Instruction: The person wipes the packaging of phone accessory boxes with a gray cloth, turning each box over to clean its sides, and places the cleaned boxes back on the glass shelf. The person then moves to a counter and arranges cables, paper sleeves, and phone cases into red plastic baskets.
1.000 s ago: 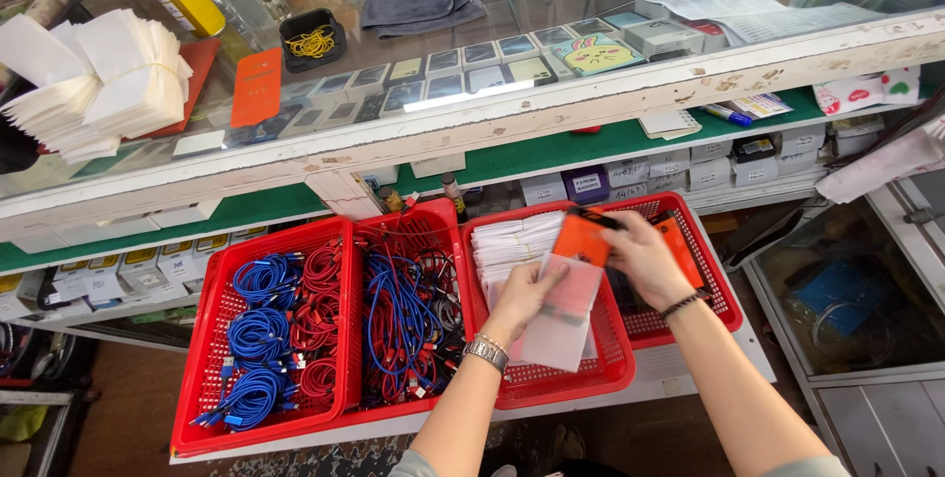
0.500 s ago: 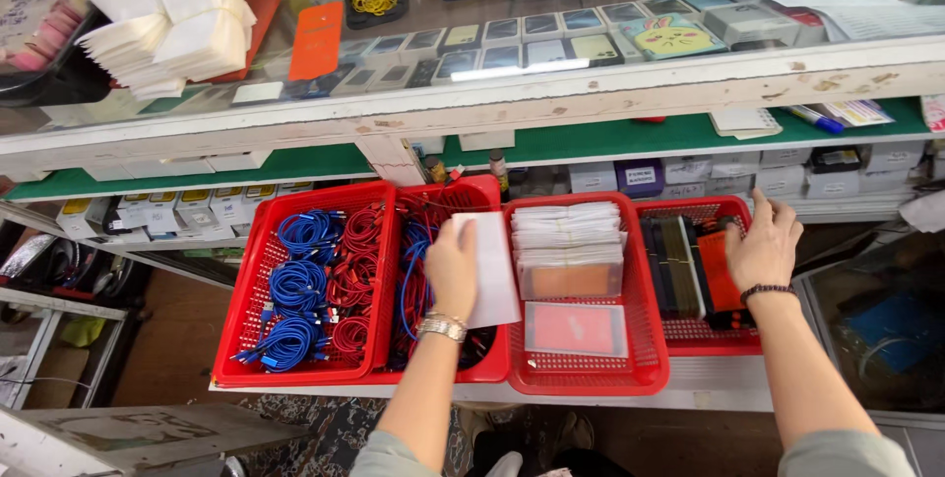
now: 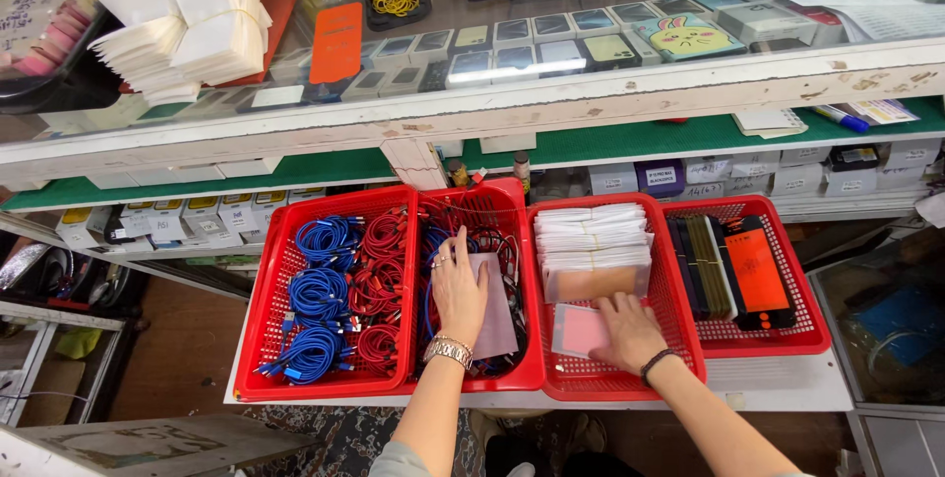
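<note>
Head camera looks down: left hand lies flat, fingers spread and released, pressing a white packet onto cables in a red basket. Right hand rests with fingers released on a pink packet in the next basket, just below a packet stack

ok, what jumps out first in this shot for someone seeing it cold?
Four red baskets in a row below a glass counter; the leftmost is packed with coiled blue and red cables. The left hand presses a flat sleeve onto the cables in the second basket, while the right hand rests on a pink-tinted packet in the third.
</note>
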Tool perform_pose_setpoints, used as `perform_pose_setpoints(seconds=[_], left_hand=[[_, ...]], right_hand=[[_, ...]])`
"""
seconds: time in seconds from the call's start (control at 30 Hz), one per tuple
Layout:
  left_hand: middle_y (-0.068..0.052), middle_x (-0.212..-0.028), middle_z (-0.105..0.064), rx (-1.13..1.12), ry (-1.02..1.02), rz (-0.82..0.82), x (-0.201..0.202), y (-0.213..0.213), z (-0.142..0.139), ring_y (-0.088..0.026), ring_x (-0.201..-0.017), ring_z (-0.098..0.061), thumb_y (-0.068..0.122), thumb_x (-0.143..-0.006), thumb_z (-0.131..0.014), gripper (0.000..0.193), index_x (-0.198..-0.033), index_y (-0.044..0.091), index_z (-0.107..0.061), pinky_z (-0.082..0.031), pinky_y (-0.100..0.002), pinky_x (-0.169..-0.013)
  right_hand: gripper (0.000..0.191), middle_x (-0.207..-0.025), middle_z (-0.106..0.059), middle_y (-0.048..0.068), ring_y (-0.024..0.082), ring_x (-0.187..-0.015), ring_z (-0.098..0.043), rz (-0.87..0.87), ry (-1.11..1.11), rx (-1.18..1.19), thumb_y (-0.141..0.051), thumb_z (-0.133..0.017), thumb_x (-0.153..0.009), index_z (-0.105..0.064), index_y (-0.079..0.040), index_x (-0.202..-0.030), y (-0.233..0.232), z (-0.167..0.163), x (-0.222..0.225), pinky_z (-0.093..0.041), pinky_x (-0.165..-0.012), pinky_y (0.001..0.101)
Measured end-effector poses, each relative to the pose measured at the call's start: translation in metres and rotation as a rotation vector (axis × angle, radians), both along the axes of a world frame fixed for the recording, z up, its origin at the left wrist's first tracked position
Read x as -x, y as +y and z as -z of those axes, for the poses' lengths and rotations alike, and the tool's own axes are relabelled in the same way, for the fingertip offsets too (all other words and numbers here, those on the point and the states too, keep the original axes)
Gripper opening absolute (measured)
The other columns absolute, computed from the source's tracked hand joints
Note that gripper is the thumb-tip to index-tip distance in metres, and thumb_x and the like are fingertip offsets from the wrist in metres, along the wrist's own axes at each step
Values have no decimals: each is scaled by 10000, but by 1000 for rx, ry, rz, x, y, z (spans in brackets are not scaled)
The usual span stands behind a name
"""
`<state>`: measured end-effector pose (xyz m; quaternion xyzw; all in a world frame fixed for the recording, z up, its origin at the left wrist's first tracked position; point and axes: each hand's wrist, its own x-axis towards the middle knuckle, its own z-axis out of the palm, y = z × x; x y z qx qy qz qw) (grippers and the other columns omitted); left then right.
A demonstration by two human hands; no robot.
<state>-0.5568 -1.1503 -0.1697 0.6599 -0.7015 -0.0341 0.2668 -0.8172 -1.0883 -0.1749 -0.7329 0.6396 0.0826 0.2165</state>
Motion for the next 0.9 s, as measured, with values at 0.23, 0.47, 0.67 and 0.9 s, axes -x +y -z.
perform_pose_setpoints(seconds=[0.23,0.47,0.67,0.9], left_hand=[[-168,-1275,-615,49,425,31,-4,-16,-22,-322,-1150,-617,171,-951,-687,516,-1426,60,-519,-509,-407,-973],[-62,-1284,-672,-560,1489,434,52,-41,-26,-134,-1140,-644,209,-953,-704,462,-1356,27,-570,-535,-305,-981],[-91,-1147,-726,-562,1752,327,48,-60,-32,-179,-981,-699,221,-966,-708,359,-1218,-31,-665,-576,-350,-848],[-62,-1159,-726,-557,1727,251,18,-52,-37,-142,-997,-705,234,-946,-708,364,-1220,-1,-664,-577,-323,-854]], right_hand=[[438,-1181,-661,152,291,-1048,-669,55,-317,8,-333,-788,-800,-665,-100,-1149,-23,-4,30,-554,-910,395],[279,-913,-681,98,165,-810,-614,472,-1167,-64,-235,-693,-969,-677,6,-1109,-53,-62,39,-496,-655,317],[310,-973,-748,47,120,-832,-736,468,-1321,-242,-248,-660,-930,-655,-44,-1163,-45,-50,-37,-636,-698,306],[325,-1017,-755,21,160,-783,-773,407,-1353,-353,-240,-624,-922,-606,-95,-1213,-54,-59,-56,-629,-690,315]])
